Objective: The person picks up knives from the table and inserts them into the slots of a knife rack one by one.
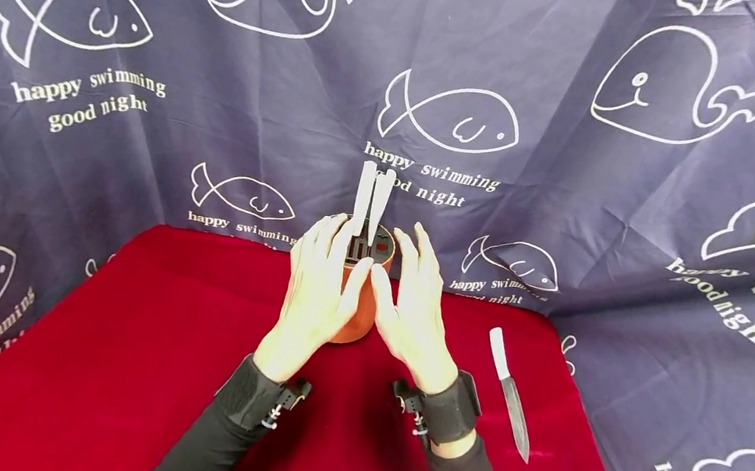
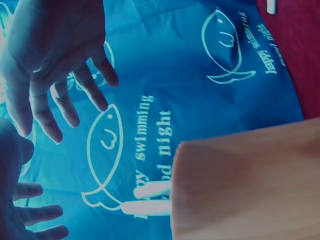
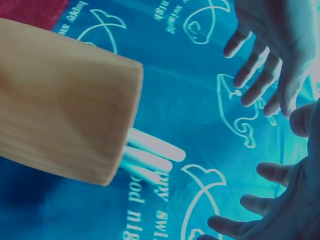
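A round wooden knife block (image 1: 359, 316) stands upright at the back of the table, with a dark slotted top. White knife handles (image 1: 363, 198) stick up out of it; the right wrist view shows three such handles (image 3: 159, 145) beyond the block's rim. My left hand (image 1: 318, 283) is at the block's left side and my right hand (image 1: 414, 307) at its right, fingers spread and pointing away, thumbs close together in front of it. In the left wrist view both hands hover past the top of the block (image 2: 245, 185), holding nothing.
A knife (image 1: 510, 397) with a white handle lies on the red tablecloth (image 1: 195, 339) to the right of my right hand, its blade pointing towards the front. A blue-grey curtain (image 1: 337, 105) with fish and whale drawings hangs behind the table and along its sides.
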Demonstrator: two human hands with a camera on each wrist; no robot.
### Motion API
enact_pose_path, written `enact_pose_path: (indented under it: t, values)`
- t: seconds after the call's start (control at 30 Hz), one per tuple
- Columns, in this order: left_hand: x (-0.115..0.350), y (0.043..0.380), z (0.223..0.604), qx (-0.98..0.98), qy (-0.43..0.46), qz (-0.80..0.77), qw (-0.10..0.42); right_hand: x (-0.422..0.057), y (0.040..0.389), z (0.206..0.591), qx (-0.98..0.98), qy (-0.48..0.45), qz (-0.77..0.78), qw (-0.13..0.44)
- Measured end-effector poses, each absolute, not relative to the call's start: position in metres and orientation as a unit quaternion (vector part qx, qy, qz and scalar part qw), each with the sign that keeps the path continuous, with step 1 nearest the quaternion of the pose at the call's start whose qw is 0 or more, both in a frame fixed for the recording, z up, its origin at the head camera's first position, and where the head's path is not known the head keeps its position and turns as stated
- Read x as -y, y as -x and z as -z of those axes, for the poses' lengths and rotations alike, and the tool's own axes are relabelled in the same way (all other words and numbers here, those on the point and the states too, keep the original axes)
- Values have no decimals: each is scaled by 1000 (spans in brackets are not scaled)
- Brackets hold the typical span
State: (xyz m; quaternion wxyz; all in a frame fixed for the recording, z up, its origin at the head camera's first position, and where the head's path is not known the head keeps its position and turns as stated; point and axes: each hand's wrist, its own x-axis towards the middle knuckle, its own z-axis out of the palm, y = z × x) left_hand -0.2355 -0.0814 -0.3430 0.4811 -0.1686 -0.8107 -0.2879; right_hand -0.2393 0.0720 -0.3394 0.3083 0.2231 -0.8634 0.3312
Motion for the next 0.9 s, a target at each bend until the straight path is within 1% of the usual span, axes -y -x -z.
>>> enact_pose_path:
  t: [0.17,0.3,0.53,0.7,0.9]
  values:
    - [79,211,345,808,171,302,476,-74,220,335,858,-233,-321,326]
    - [76,194,351,806,178,300,478,-77,205,337,846,-244,-318,351]
    - [69,170,364,820,172,303,455,-83,187,347,835,-242,-302,391]
    - [65,159,378,827,158,306,445,-84,177,358,839,-233,-289,397]
    - [61,147,394,837,149,302,431,-90,164,372,852,-215,-287,381]
